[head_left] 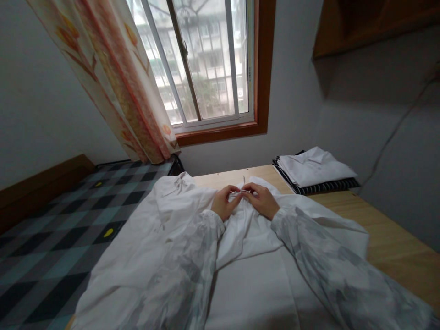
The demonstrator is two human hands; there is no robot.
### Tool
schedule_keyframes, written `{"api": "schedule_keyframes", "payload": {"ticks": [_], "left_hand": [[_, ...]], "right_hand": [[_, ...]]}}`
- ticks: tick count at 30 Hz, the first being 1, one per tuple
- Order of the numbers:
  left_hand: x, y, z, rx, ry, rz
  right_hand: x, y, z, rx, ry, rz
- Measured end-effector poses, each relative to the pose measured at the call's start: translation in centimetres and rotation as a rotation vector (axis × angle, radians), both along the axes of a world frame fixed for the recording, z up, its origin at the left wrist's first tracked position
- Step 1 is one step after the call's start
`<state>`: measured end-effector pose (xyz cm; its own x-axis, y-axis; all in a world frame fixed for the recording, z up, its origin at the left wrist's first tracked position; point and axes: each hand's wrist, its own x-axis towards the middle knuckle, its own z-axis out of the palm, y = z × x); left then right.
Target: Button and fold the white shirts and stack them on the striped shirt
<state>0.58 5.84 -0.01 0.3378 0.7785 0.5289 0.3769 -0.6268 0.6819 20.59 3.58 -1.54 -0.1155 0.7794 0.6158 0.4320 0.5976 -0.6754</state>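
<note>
Sleeves: pale, faintly patterned, nearest the camera, running up from the lower edge to both hands.
White shirt (192,238): spread flat across the wooden bench (388,229), hanging over its left edge, collar end toward the window.
Left hand (225,201): resting on the shirt near the collar, grip closed, fingertips pinching a small fold of white cloth.
Right hand (261,199): just beside the left, fingertips touching the same fold, grip closed on it.
Folded pile (314,172): far right of the bench near the wall, white garment on top, striped one beneath.
Bed (51,238): left of the bench, checked cover in blue, grey and black.
Window (202,59): straight ahead, barred, floral curtain (117,87) drawn to its left.
</note>
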Motion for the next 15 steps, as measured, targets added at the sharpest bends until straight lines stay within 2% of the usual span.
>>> {"api": "schedule_keyframes", "payload": {"ticks": [4,9,15], "left_hand": [[-0.11,0.29,-0.19,0.028,0.01,-0.015],[-0.08,0.21,-0.09,0.09,0.031,-0.096],[-0.03,-0.11,-0.19,0.088,0.018,-0.017]], "right_hand": [[-0.01,0.15,-0.03,0.036,0.035,-0.039],[0.01,0.38,-0.08,0.074,-0.038,-0.073],[0.02,-0.28,0.7,0.119,-0.184,-0.016]]}}
